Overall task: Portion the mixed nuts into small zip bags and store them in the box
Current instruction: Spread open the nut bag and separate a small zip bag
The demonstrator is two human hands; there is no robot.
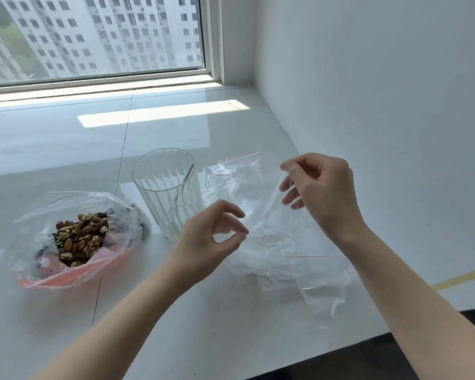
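Nearest to you, your two bare forearms reach forward over the glossy white counter [66, 311]. Your left hand [203, 242] hangs at about 6 o'clock of the picture centre, its thumb and forefinger pinching one corner of a small clear zip bag [261, 212]. Your right hand [321, 193], at 3 o'clock, is raised higher, and its thumb and fingers pinch the other edge of the same thin bag, so the film is stretched between both hands. Under it, a loose heap of clear zip bags with red seal lines [294, 267] lies on the counter at 4 o'clock. At 8 o'clock a big open clear plastic bag on pink film [74, 275] holds the brown mixed nuts [81, 238]. Just right of this bag, at the centre, stands an upright ribbed clear plastic cup [167, 193]; what is inside I cannot tell. Far at 11 o'clock is a window [93, 37] with grey tower blocks behind.
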